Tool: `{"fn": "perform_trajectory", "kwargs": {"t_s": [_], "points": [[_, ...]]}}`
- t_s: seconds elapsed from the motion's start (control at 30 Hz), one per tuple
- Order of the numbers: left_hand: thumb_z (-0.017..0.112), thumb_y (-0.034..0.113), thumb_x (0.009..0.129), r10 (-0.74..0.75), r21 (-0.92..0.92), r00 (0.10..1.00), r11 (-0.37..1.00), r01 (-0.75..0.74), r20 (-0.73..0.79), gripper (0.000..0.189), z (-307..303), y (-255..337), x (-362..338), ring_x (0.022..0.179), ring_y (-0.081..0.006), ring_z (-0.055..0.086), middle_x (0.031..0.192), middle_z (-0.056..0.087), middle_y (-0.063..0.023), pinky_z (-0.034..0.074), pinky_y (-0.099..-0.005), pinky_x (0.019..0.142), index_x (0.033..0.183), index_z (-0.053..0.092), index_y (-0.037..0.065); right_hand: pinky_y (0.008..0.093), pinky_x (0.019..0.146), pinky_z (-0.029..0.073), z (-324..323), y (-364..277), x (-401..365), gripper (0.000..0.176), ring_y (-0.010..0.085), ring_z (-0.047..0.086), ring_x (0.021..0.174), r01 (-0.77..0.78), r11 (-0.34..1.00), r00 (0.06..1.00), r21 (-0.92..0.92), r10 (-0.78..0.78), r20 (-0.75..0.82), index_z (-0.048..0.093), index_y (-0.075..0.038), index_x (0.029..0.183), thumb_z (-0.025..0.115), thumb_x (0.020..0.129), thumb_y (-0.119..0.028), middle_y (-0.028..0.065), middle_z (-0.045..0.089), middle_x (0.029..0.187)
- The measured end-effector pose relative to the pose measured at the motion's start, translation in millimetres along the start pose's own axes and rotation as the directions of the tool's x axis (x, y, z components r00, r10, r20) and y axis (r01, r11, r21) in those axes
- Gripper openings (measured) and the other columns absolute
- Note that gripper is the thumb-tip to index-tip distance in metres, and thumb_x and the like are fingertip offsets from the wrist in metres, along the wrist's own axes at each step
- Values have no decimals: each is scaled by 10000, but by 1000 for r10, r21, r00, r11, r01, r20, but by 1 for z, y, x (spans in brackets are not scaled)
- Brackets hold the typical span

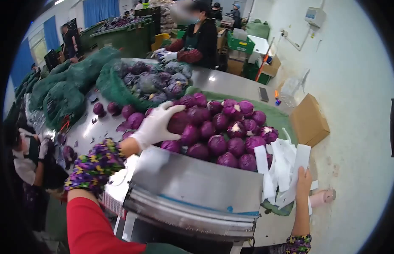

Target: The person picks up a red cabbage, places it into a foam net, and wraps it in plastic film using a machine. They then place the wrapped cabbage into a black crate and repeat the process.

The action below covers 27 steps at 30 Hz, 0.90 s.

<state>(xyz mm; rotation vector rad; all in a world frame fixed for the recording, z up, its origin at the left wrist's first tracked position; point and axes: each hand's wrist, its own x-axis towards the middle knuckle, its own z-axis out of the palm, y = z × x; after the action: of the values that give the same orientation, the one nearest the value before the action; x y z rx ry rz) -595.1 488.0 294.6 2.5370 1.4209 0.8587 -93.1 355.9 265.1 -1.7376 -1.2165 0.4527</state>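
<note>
My left hand (156, 127), in a white glove, is spread round a red cabbage (178, 122) at the left side of the pile and grips it. Many more trimmed red cabbages (217, 144) are heaped behind the metal machine, a few with pale cut stems showing. At the right, my bare right hand (304, 183) pinches a white strip (302, 158) that looks like foam or paper. Several similar white strips (283, 167) lie loosely beside it, against the cabbages.
A steel machine (197, 182) stands directly in front of me. Green net sacks (61, 101) and untrimmed cabbages (159, 82) cover the table's far left. A cardboard box (309, 120) leans by the right wall. A co-worker (199, 40) works across the table, another person (31, 156) at left.
</note>
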Motion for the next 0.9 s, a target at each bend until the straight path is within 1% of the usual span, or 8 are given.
{"fn": "perform_trajectory", "kwargs": {"t_s": [0.07, 0.13, 0.23, 0.37, 0.5, 0.63, 0.73, 0.9], "points": [[826, 251, 541, -145, 149, 988, 980, 134, 60, 853, -41, -15, -57, 1148, -404, 468, 1278, 449, -223, 388, -432, 997, 1313, 478, 145, 305, 895, 401, -13, 8, -21, 420, 208, 537, 1012, -83, 994, 985, -71, 93, 148, 481, 73, 1245, 476, 936, -211, 135, 583, 1141], [794, 285, 550, -223, 260, 975, 941, 217, -6, 809, -61, -45, -122, 1041, -428, 521, 1215, 483, -222, 442, -449, 915, 1293, 485, 201, 292, 910, 396, -7, 28, -45, 419, 196, 531, 1020, 28, 964, 993, -265, -57, -102, 470, 78, 1251, 475, 919, -178, 141, 573, 1130], [773, 321, 578, -436, 343, 898, 853, 394, 54, 752, -87, -52, -190, 1022, -418, 527, 1173, 503, -206, 455, -456, 891, 1266, 493, 205, 287, 953, 378, -3, -29, -88, 462, 203, 521, 1066, -9, 999, 982, -50, 18, 190, 420, 91, 1295, 469, 897, -138, 160, 558, 1154], [835, 282, 537, -507, 276, 862, 830, 485, 13, 914, -59, -90, -259, 1187, -436, 438, 1278, 446, -241, 390, -447, 1001, 1349, 427, 193, 271, 859, 417, 22, -45, -118, 346, 141, 529, 937, -85, 954, 962, 287, 3, 273, 467, 23, 1217, 460, 895, -103, 69, 566, 1044], [887, 334, 499, -495, 171, 860, 843, 509, -121, 1157, -61, -91, -275, 1332, -448, 285, 1423, 292, -294, 310, -459, 1081, 1463, 259, 205, 188, 598, 352, 38, -93, -144, 151, 24, 404, 676, -54, 955, 900, 292, -80, 428, 530, -45, 962, 493, 947, -190, -39, 498, 797], [894, 346, 504, -609, -78, 752, 788, 611, -253, 1218, -58, -91, -292, 1370, -457, 191, 1439, 231, -320, 273, -450, 1103, 1483, 189, 173, 198, 553, 309, 42, -123, -167, 209, 25, 354, 631, -35, 966, 864, 256, -100, 494, 532, -50, 850, 516, 958, -228, -55, 460, 717], [893, 349, 511, -637, -154, 731, 770, 620, -244, 1237, -50, -88, -305, 1374, -461, 179, 1437, 208, -335, 261, -443, 1109, 1489, 159, 159, 193, 547, 312, 49, -128, -180, 205, 19, 369, 626, 92, 970, 854, 223, -192, 483, 535, -41, 884, 520, 959, -231, -54, 477, 719], [886, 403, 512, -672, -259, 684, 740, 621, -284, 1297, -27, -89, -312, 1374, -472, 158, 1435, 164, -357, 234, -453, 1113, 1498, 82, 147, 193, 555, 353, 62, -143, -199, 190, 22, 435, 633, 10, 970, 765, 242, -163, 623, 527, -24, 984, 515, 958, -212, -24, 548, 770]]}}
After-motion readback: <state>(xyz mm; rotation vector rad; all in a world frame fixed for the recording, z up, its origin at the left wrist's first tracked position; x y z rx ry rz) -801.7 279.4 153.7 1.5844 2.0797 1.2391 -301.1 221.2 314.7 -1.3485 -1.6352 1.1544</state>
